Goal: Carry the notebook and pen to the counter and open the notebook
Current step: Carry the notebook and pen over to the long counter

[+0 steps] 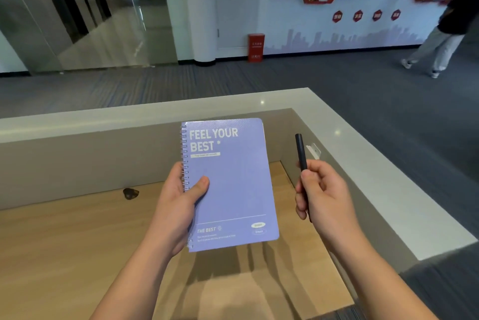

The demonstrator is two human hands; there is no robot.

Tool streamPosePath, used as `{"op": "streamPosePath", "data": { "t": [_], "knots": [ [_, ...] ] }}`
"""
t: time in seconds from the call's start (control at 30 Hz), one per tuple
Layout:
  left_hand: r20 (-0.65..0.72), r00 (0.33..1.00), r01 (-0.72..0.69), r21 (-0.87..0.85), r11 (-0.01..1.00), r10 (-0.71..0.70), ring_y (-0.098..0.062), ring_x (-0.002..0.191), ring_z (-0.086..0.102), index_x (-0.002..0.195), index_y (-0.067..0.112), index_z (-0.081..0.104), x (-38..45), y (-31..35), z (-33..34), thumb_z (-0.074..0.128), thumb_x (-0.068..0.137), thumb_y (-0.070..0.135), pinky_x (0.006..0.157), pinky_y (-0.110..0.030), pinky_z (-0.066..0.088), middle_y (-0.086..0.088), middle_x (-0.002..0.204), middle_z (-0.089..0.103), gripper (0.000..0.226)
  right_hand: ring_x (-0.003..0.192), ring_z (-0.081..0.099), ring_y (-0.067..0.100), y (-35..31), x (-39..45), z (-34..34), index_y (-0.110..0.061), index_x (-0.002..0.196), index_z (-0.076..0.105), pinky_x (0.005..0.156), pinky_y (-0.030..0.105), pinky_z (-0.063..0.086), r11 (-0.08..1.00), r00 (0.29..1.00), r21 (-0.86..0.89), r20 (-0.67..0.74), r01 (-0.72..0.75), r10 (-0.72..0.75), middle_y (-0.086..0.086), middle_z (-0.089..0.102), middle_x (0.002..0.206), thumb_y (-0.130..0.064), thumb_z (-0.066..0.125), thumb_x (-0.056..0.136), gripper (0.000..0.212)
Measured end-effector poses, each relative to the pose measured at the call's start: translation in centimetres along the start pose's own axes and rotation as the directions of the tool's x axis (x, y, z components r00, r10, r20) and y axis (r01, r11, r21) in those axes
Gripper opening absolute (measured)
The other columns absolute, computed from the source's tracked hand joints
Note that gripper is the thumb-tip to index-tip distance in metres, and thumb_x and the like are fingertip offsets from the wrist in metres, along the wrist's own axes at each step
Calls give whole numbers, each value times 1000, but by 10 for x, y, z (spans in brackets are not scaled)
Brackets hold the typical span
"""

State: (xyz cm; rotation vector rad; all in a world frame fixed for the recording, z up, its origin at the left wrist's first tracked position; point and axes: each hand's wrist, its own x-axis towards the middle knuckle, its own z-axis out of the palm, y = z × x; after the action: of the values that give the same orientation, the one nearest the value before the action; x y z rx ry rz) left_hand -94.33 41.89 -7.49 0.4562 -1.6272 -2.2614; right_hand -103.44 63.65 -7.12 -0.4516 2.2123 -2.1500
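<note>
Left hand [178, 198] clamps the closed notebook [229, 185] by its spiral edge at frame centre, long axis upright, above the wooden counter [64, 242]; I see right hand [321, 192] pinching the pen [301, 154] just right.

two bare forearms, sleeveless as far as seen, no rings or watch on either grip
</note>
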Motion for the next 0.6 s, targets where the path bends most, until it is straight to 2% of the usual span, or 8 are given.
{"op": "streamPosePath", "data": {
  "t": [0.13, 0.3, 0.43, 0.6],
  "knots": [
    [35, 999, -11, -12, 1000, 11, -25, 88, 78, 111, 25, 62, -14, 6, -1, 53, 100, 2, 59, -38, 61, 2, 106, 79, 27, 41, 44, 16, -16, -20, -4, -29, 89, 60, 39, 28, 39, 999, 999, -30, -28, 15, -16, -5, 54, 58, -19, 42, 93, 21],
    [105, 995, -3, -9, 1000, 4, -23, 88, 78, 107, 29, 64, -29, 8, 12, 52, 100, 3, 58, -36, 61, 3, 106, 79, 29, 41, 44, 14, -30, -49, -21, -23, 92, 59, 37, 28, 40, 997, 996, -68, -87, 27, -33, -7, 53, 57, -15, 42, 96, 19],
    [195, 981, 14, 0, 1000, -13, -23, 87, 78, 108, 26, 64, -40, 7, 46, 52, 99, 2, 58, -37, 61, 3, 105, 79, 28, 41, 44, 15, -41, -66, -52, -21, 92, 58, 38, 28, 40, 996, 985, -88, -167, 21, -35, -6, 53, 58, -14, 42, 97, 19],
    [243, 969, 29, 31, 999, -36, -23, 84, 78, 110, 22, 62, -50, -3, 88, 54, 99, 2, 57, -36, 61, 1, 103, 79, 24, 37, 43, 16, -48, -75, -96, -16, 96, 57, 34, 27, 38, 994, 975, -111, -218, 25, -49, -5, 52, 57, -14, 43, 97, 15]
  ]
}}
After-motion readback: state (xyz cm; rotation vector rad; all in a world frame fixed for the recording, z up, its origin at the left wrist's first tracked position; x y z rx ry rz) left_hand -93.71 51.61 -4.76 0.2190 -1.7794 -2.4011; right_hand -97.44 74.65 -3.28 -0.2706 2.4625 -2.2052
